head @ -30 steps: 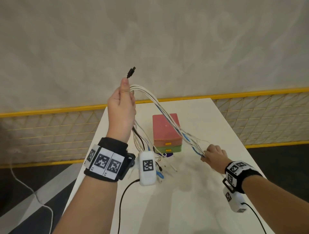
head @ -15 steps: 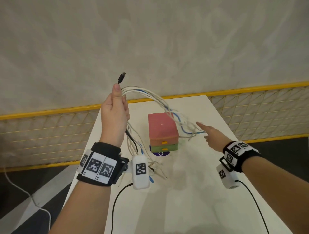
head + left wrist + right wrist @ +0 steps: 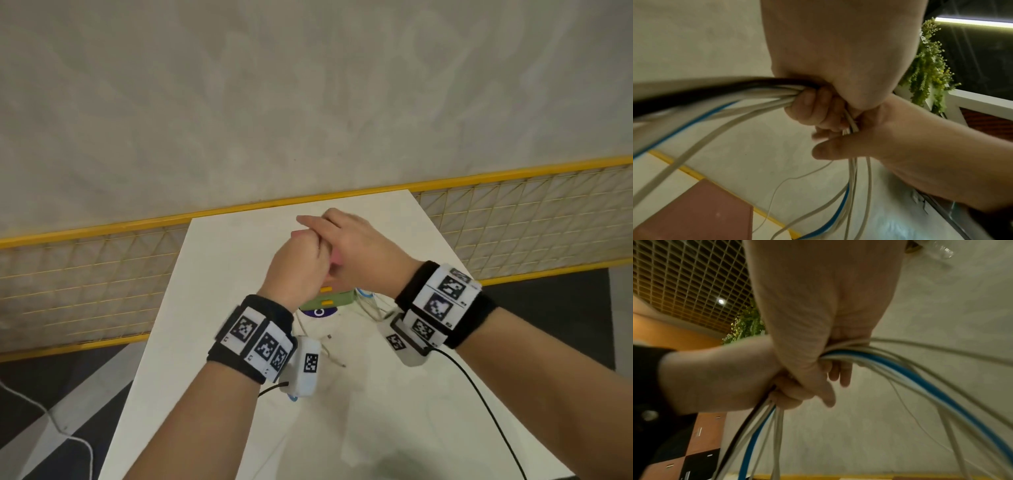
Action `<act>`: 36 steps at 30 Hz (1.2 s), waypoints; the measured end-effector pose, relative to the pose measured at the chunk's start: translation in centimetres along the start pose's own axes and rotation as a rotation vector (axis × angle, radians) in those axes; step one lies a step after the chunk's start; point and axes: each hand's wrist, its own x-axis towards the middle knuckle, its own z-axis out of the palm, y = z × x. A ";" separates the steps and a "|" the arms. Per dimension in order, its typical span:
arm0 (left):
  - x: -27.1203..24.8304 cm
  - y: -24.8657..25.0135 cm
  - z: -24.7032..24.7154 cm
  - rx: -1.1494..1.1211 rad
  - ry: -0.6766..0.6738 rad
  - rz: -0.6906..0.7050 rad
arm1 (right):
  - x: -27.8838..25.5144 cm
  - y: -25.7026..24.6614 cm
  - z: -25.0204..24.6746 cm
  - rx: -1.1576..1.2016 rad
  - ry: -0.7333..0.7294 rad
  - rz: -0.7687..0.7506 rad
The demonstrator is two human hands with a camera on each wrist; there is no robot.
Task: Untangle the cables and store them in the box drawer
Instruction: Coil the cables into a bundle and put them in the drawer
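Observation:
My two hands meet above the box, both gripping one bundle of cables (image 3: 756, 95), white, blue and black. In the left wrist view my left hand (image 3: 809, 107) curls its fingers round the bundle, and my right hand (image 3: 838, 146) comes in from the right and holds the strands hanging below. The right wrist view shows my right hand (image 3: 836, 368) clamped on the blue and white cables (image 3: 900, 369), with my left hand (image 3: 789, 394) just beneath. In the head view my left hand (image 3: 301, 260) and right hand (image 3: 352, 246) hide most of the stacked box (image 3: 337, 298). Only its green drawer front shows.
The box stands at the middle of a white table (image 3: 376, 428). Loose cable ends (image 3: 368, 308) hang and lie to its right and in front. A yellow mesh fence (image 3: 102, 267) runs behind the table before a grey wall. The box's red top (image 3: 694, 211) lies below my left hand.
My left hand came down from its raised position with the bundle. My right hand let go of the far end, swung left and took hold right beside the left hand.

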 end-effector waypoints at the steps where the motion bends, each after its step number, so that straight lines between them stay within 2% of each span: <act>1: -0.2 0.1 0.1 -0.009 -0.036 -0.001 | 0.2 -0.2 0.1 0.004 -0.007 0.029; 3: -0.5 0.1 0.1 -0.071 -0.112 0.003 | 0.4 -0.4 0.0 -0.018 -0.015 0.073; 5: -0.7 -0.5 0.1 -0.239 -0.180 -0.015 | 0.4 -0.3 -0.3 -0.038 -0.015 0.100; 7: -1.2 -2.1 0.1 -0.383 -0.246 -0.070 | 0.4 0.6 -1.0 0.110 0.052 0.253; 10: -3.1 -5.4 0.9 -0.269 -0.329 -0.112 | 0.4 3.6 -2.9 0.481 0.333 0.533; 12: -4.1 -6.7 1.5 -0.219 -0.278 -0.131 | -0.6 5.0 -3.2 0.440 0.353 0.590; 15: -3.5 -7.2 2.0 -0.088 -0.158 -0.126 | -2.6 5.6 -1.8 0.167 0.082 0.590; 17: -2.6 -7.2 2.2 0.041 -0.156 -0.118 | -3.8 5.3 -0.8 -0.110 -0.066 0.564; 19: -1.9 -6.5 2.6 0.148 -0.208 -0.108 | -4.2 3.8 0.1 -0.363 -0.074 0.412; 21: -1.3 -5.1 3.4 0.190 -0.284 -0.067 | -3.8 1.7 1.7 -0.473 -0.071 0.178; 22: -1.1 -4.4 3.7 0.194 -0.328 -0.038 | -3.6 0.9 2.7 -0.473 -0.106 0.097; 23: -1.0 -3.6 3.8 0.194 -0.371 -0.014 | -3.3 0.3 3.2 -0.417 -0.168 0.090; 26: -1.1 -2.9 3.7 0.047 -0.420 0.032 | -3.0 0.0 2.5 -0.188 -0.286 0.295; 29: -1.8 -4.0 3.2 -0.053 -0.344 0.067 | -3.7 1.0 1.0 -0.075 -0.175 0.370; 33: -2.4 -8.0 3.1 0.047 -0.242 0.022 | -5.7 3.4 -0.7 0.164 0.067 0.511; 36: -2.6 -9.7 3.1 0.139 -0.225 0.012 | -7.4 4.9 -0.2 0.187 0.090 0.571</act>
